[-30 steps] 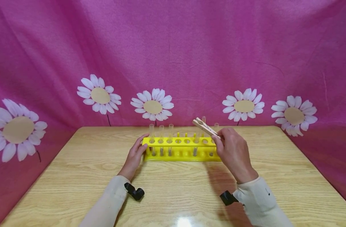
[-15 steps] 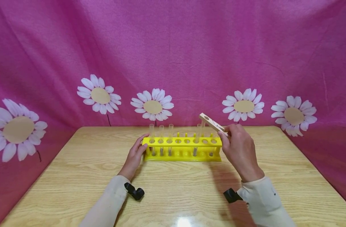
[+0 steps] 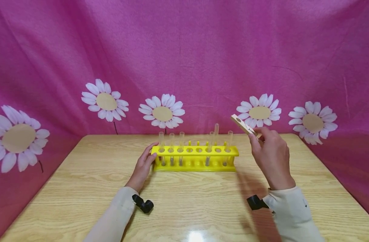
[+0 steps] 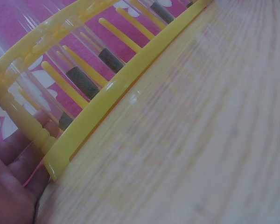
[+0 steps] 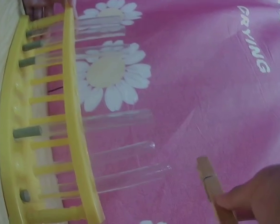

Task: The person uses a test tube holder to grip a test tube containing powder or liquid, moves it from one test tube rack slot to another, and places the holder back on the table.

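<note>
A yellow test tube rack [image 3: 192, 169] stands on the wooden table. My left hand [image 3: 143, 168] holds its left end, thumb at the front and fingers behind the end post. Three upright glass test tubes [image 3: 181, 141] fill the left holes, and two more stand toward the right. Dark grey-green matter [image 4: 82, 83] lies in the tubes' bottoms. One tube [image 3: 216, 131] sits round end up on the rack's rear row of pegs. Right of the rack and above the table, my right hand [image 3: 270, 156] pinches a wooden test tube clamp [image 3: 243, 124] by its rear end, its tip apart from the tubes.
The wooden tabletop [image 3: 172, 205] extends in front of and beside the rack. A pink cloth [image 3: 202, 60] with large white daisies hangs behind and along both sides. Black wrist cameras [image 3: 146, 205] sit on both sleeves.
My right hand has drawn the clamp right and slightly up, away from over the rack's right side. The upside-down tube stays on its peg. The left hand and rack hold still.
</note>
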Available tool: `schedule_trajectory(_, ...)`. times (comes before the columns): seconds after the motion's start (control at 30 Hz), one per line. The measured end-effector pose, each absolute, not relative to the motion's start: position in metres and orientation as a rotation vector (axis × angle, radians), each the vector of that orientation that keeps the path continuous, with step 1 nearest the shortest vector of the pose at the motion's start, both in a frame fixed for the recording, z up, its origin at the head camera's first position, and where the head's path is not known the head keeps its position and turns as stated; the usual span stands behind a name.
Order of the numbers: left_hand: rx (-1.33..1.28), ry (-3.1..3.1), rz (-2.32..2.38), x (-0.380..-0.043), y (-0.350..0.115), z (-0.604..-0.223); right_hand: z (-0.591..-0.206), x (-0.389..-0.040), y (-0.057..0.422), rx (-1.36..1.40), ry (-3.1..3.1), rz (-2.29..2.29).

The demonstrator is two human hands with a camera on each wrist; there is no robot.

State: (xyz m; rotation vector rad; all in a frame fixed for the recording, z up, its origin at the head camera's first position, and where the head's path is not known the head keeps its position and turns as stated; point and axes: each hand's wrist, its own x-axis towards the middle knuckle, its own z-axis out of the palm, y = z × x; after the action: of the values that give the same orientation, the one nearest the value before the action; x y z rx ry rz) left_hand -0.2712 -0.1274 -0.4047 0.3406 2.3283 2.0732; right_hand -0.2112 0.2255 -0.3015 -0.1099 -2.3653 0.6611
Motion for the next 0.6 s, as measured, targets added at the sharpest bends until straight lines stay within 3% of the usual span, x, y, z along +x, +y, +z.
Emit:
schedule_trajectory(0.23, 0.335, 2.314, 2.061, -0.271, -0.124, -0.406, -0.309, -0.21, 0.247, -0.3, -2.469, 0.672)
schedule_trajectory(0.6, 0.343, 2.35, 2.076, -0.289, -0.133, -0.428, -0.338, -0.216, 0.274, -0.258, -2.679, 0.641)
